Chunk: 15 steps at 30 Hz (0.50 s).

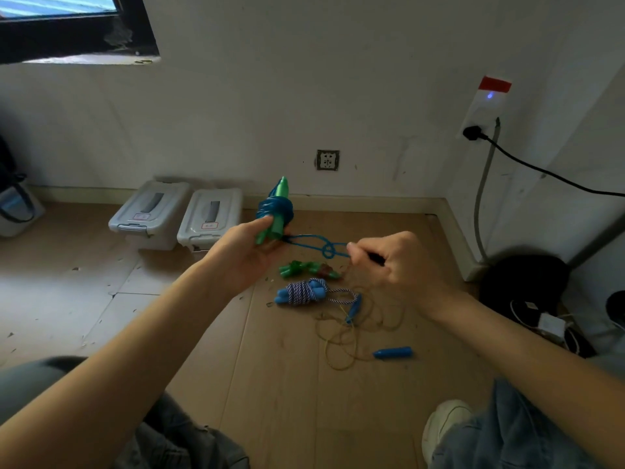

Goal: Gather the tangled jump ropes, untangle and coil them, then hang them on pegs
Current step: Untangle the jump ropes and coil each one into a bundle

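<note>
Left hand clamps green handles (rope-wrapped); right hand pinches blue rope.

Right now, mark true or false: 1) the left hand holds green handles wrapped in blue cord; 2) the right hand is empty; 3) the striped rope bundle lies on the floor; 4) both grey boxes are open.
1) True: the left hand grips the green plastic handles wrapped in blue cord.
2) False: the right hand pinches the knotted blue cord end.
3) True: the blue-and-white striped rope bundle lies on the wooden floor.
4) False: both grey lidded plastic boxes are closed.
</note>
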Tool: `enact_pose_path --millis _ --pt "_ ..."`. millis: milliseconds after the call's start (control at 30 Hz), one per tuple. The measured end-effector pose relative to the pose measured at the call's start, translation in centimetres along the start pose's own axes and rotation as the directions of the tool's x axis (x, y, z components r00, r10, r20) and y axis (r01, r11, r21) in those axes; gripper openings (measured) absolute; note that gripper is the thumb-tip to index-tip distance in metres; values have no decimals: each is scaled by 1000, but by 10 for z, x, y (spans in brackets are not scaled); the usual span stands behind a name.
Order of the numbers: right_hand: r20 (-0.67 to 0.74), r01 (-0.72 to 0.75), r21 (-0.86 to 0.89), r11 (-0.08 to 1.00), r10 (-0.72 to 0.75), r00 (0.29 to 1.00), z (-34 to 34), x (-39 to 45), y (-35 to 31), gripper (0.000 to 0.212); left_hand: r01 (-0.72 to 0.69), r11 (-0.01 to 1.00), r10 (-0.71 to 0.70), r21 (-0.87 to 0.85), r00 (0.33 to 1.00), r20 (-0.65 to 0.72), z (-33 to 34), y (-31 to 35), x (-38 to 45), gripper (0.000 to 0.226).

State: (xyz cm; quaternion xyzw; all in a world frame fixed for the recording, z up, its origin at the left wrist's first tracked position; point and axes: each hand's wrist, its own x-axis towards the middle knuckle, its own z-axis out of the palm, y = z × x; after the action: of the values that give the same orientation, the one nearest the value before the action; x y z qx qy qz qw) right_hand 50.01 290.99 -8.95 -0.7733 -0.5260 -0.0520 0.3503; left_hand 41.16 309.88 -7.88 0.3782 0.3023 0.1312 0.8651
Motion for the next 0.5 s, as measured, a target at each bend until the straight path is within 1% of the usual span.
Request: enact_pose_path --millis 67,100,133,167,200,233,267,300,333,367,400,433,467,500 --pt "-154 -37 -31 999 32 988 -3 1 2 39 32 999 -32 29 999 -4 0 1 -3 9" --pt "-249 -78 -11 997 73 966 -6 2 4 38 50 998 -50 36 999 -5 -1 1 -3 6" --pt "-335 -119 49 992 129 933 -10 4 5 36 63 997 -63 41 998 -8 -3 2 -4 5" --pt "-385 -146 129 981 185 904 -14 6 6 30 80 996 -79 46 997 -26 -3 3 -5 7" --pt "-390 -157 194 968 223 893 -17 8 7 25 81 992 -75 101 995 -66 -5 2 -5 10" --pt "-372 -162 237 958 243 896 -18 9 7 21 67 961 -33 268 991 -131 -7 0 -4 15" --pt "-341 -170 277 946 262 903 -18 10 7 20 52 844 53 534 982 -180 -11 -4 -2 21" --pt "-306 -181 330 927 286 908 -17 11 7 20 40 631 138 775 977 -163 -14 -8 -1 26" --pt "-270 -189 393 900 310 912 -15 12 7 21 9 417 154 909 985 -81 -17 -12 0 30" --pt "-242 -193 455 869 330 912 -14 14 7 22 -23 263 56 964 998 8 -17 -17 -1 33" --pt "-222 -203 510 836 357 907 -13 15 7 23 -63 170 -110 983 991 82 -16 -22 -4 35" --pt "-207 -221 552 804 389 897 -13 15 8 23 -113 106 -274 988 952 139 -13 -28 -9 38" --pt "-193 -249 572 781 423 885 -13 17 10 24 -195 63 -394 979 896 204 -8 -32 -14 41" --pt "-175 -292 571 767 462 869 -13 18 12 25 -296 53 -468 954 837 285 -2 -34 -19 41"
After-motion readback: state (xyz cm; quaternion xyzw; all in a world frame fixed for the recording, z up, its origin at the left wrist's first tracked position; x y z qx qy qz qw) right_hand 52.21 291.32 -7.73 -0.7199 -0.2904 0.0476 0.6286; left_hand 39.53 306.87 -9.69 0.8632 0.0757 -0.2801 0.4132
